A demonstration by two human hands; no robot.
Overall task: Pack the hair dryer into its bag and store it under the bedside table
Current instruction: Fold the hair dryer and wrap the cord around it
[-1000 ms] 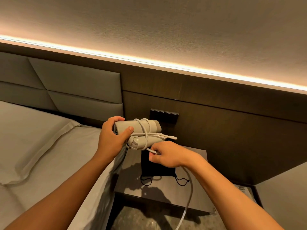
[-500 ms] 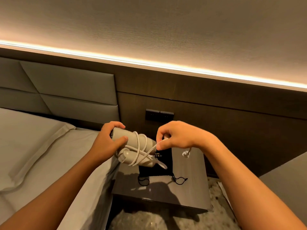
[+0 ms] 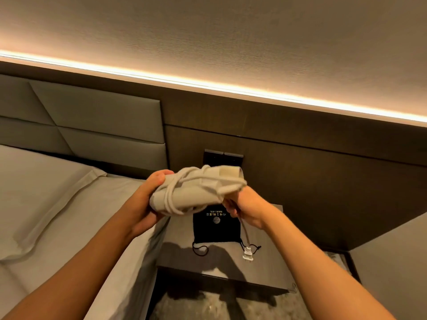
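Nearest the camera, both forearms reach out over the near edge of the table point(image 3: 265, 276), the landmark for all that follows. The left hand point(image 3: 147, 199), above the table's bed-side edge, is wrapped round the butt of the dryer point(image 3: 196, 192), fingers curled and pressed on the body. The right hand point(image 3: 246, 207), over the table's middle, is closed on the cord point(image 3: 172, 204) where it leaves the wraps, pinching it; the tail hangs from that fist and the plug point(image 3: 247, 254) dangles just above the tabletop, or touches it (I cannot tell which).

The dryer is held in the air above the table, several loose loops of cord crossing its barrel. The step in hand looks like finishing the wrap. To do it well, I would keep the left grip steady, lay the last turns snug beside the others instead of across them, and tuck the plug under a loop so nothing springs free going into the bag.

Farther back, the bag point(image 3: 216, 228) lies flat on the table, black, mouth toward the near edge with its drawstrings trailing. It bears a round striped emblem and a line of small pale characters, too small to read. Beyond it, on the wall panel behind the table, sits a dark switch plate point(image 3: 223, 155).
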